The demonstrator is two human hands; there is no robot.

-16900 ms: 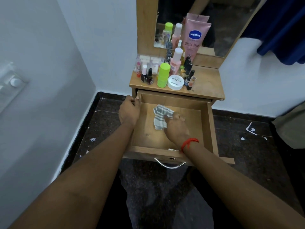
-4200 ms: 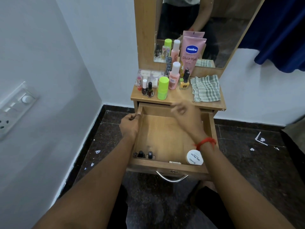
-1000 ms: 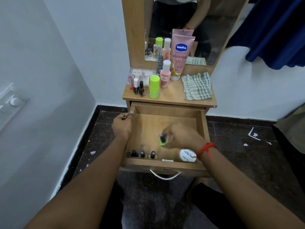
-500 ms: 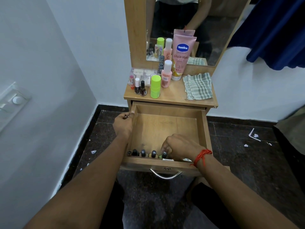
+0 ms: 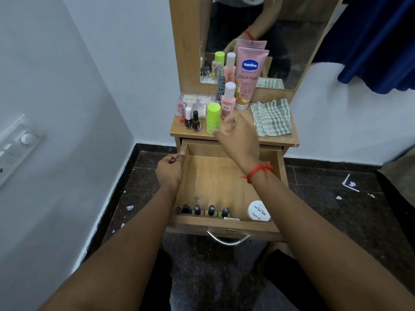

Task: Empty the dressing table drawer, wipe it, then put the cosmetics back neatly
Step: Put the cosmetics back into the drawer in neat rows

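Next pick: green bottle (image 5: pixel 213 117)
Your right hand (image 5: pixel 238 135) is loose, fingers (image 5: pixel 229 123) spread, holding nothing. The green bottle stands upright just left of the fingertips on the tabletop (image 5: pixel 280 140); contact unclear. Your left hand (image 5: pixel 169 173) grips the drawer (image 5: pixel 215 176) wall, farther off

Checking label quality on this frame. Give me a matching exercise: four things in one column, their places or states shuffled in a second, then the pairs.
1. white jar
2. checked cloth
3. pink tube
4. left hand

A. stands against the mirror
B. grips the left wall of the drawer
C. in the drawer, front right corner
D. lies on the tabletop, right side

Pairs: 1-C, 2-D, 3-A, 4-B.
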